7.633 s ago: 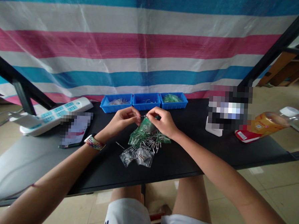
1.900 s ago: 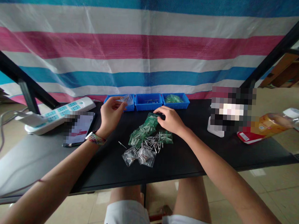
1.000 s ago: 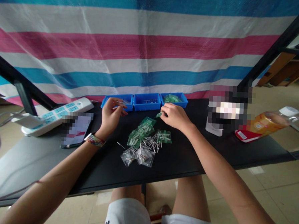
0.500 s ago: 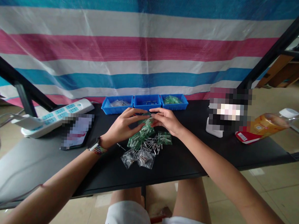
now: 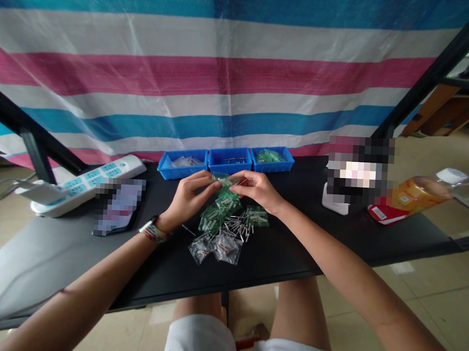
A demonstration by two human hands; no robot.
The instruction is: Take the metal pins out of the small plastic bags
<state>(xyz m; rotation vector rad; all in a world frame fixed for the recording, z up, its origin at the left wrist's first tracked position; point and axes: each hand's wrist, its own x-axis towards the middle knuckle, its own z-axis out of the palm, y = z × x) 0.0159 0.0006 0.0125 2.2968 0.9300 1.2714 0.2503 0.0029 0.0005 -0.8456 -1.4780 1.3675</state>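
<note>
Between my two hands is a small green-tinted plastic bag [image 5: 223,179], raised above a pile. My left hand [image 5: 192,197] pinches its left side, thumb against fingers. On its right side, my right hand [image 5: 259,191] grips it the same way. Below lie more green bags [image 5: 219,212] with pale, short pieces inside, and another green bag [image 5: 257,216] to the right. Loose metal rivet-like pins [image 5: 237,227] are heaped among them. Nearest me are two clear bags [image 5: 227,247] with small brownish parts. A single pin [image 5: 188,229] lies apart on the left.
Three joined blue bins stand behind my hands: left with clear bags [image 5: 186,162], middle with a few pins [image 5: 235,160], right with green bags [image 5: 270,156]. A power strip [image 5: 96,181] and phone [image 5: 118,206] lie left; a bottle [image 5: 414,195] lies right on the black table [image 5: 293,246].
My fingers have closed from a loose arch over the pile into pinches, and the green bag now shows between them. The pile and the bins look the same.
</note>
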